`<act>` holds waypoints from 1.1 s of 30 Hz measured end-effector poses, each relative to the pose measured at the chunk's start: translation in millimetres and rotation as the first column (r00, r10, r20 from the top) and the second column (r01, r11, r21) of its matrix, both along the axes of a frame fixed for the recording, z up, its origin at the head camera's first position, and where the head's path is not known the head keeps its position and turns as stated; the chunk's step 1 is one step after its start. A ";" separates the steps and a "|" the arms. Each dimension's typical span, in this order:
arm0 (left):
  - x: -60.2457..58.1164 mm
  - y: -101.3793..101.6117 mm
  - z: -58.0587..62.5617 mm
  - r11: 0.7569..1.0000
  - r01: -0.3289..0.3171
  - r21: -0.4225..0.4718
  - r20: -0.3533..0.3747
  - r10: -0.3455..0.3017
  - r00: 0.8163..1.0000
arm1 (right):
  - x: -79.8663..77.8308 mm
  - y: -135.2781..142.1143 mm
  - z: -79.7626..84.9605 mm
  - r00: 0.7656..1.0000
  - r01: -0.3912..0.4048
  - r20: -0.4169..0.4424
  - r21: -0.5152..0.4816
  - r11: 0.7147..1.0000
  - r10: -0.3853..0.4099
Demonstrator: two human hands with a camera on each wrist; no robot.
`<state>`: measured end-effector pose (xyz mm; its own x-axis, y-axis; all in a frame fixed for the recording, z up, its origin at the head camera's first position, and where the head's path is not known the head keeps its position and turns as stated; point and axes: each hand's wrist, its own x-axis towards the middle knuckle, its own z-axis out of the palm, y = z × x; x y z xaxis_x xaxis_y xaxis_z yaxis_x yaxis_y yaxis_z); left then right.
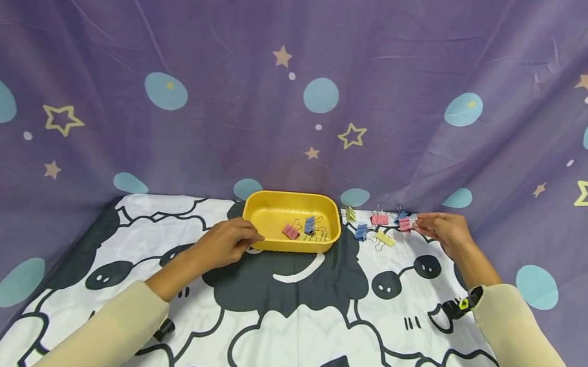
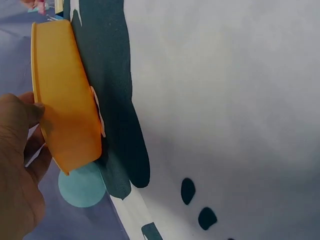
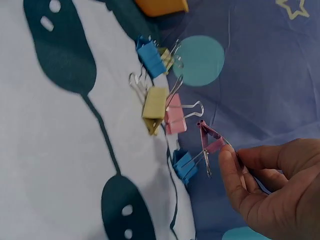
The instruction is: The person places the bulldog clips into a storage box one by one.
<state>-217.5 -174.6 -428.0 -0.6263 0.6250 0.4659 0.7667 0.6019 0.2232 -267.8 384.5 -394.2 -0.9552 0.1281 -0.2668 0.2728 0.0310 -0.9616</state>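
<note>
My left hand (image 1: 230, 241) grips the left end of a yellow plastic tray (image 1: 277, 246), its thumb against the outer wall in the left wrist view. In the tray lie a pink binder clip (image 1: 290, 230), a blue one (image 1: 309, 225) and some wire handles. To the right, my right hand (image 1: 446, 232) pinches another pink binder clip (image 3: 215, 142) by a wire handle. Beside that hand, in the right wrist view, are a blue clip (image 3: 185, 166), a pink clip (image 3: 175, 115), a yellow clip (image 3: 155, 103) and a farther blue clip (image 3: 150, 57).
A yellow-green clip (image 1: 350, 214) stands close to the tray's right end. White cloth with dark sheep drawings (image 1: 300, 331) covers the surface. Behind it hangs a purple curtain (image 1: 242, 136) with stars and blue spots, right at the surface's back edge.
</note>
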 end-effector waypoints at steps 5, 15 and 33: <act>0.5 0.9 -1.8 1.000 -0.010 -0.020 -0.030 0.009 1.000 | 4.3 -13.5 9.5 0.999 -0.025 -0.037 -0.009 1.000 0.024; -0.7 3.4 -2.6 1.000 -0.030 0.000 -0.013 0.030 0.999 | -5.4 -53.8 27.3 0.992 -0.095 -0.086 -0.002 0.995 0.094; -0.3 4.8 -0.5 0.998 -0.065 -0.003 0.043 0.065 0.997 | -19.0 -139.6 36.8 0.972 -0.194 -0.112 0.111 0.975 0.206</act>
